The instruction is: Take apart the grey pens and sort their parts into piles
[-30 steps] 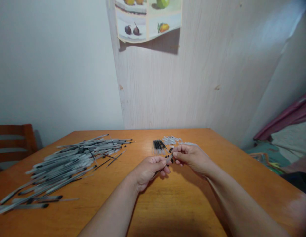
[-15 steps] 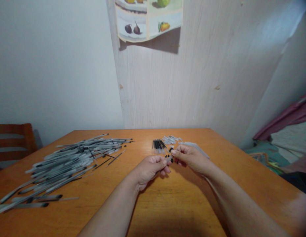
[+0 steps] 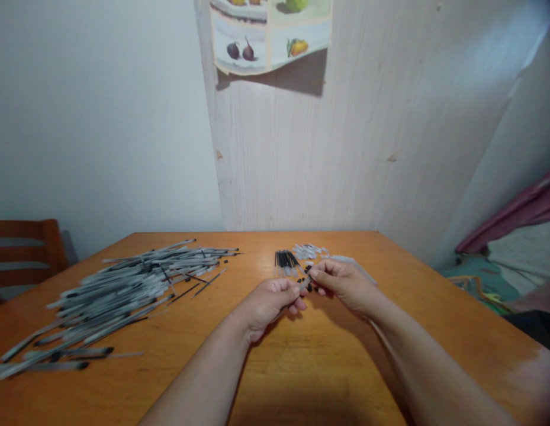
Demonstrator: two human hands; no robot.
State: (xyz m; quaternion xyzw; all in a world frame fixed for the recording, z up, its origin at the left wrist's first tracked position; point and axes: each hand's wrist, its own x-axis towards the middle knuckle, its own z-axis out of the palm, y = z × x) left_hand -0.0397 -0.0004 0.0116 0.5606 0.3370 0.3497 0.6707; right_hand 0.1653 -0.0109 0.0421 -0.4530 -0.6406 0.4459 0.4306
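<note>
My left hand [image 3: 273, 305] is closed round a translucent pen barrel [image 3: 303, 286], whose end pokes out past the thumb towards the right. The fingertips of my right hand [image 3: 337, 279] are pinched together at that end of the barrel; whatever small piece they hold is too small to make out. Small black pen plugs [image 3: 309, 270] lie on the table around and behind the fingertips. Just beyond them is a row of black-tipped refills [image 3: 285, 259], and further back a group of clear pen caps [image 3: 308, 251]. Pale pen barrels [image 3: 361, 271] lie partly hidden behind my right hand.
A large heap of pen barrels with black ends [image 3: 119, 290] spreads over the left of the wooden table [image 3: 283, 378]. Several thin refills [image 3: 208, 284] lie at its right edge. A wooden chair [image 3: 23, 251] stands at the left, and the wall closes off the far table edge.
Both hands stay at nearly the same spot, with only slight finger movement of the right hand at the barrel's end. The camera view has shifted a little.
</note>
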